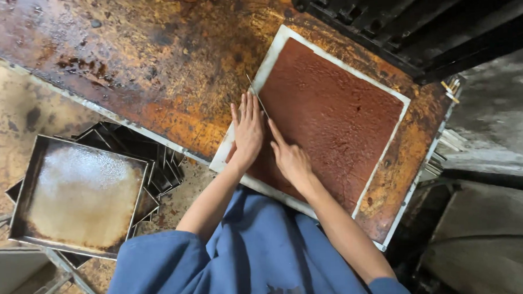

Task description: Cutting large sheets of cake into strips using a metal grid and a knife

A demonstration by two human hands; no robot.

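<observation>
A white-edged square tray holding a reddish-brown slab lies on the rusty table. The left hand presses flat; the right hand pinches a thin stick. Empty metal trays are stacked left.

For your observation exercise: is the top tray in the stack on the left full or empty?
Empty. The top tray lies flat on the stack, and its bare, stained metal bottom shows from rim to rim, holding nothing.

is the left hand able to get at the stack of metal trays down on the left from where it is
Probably yes. The left hand lies flat on the reddish-brown slab, holding nothing, and nothing stands between it and the tray stack below the table edge.
</observation>
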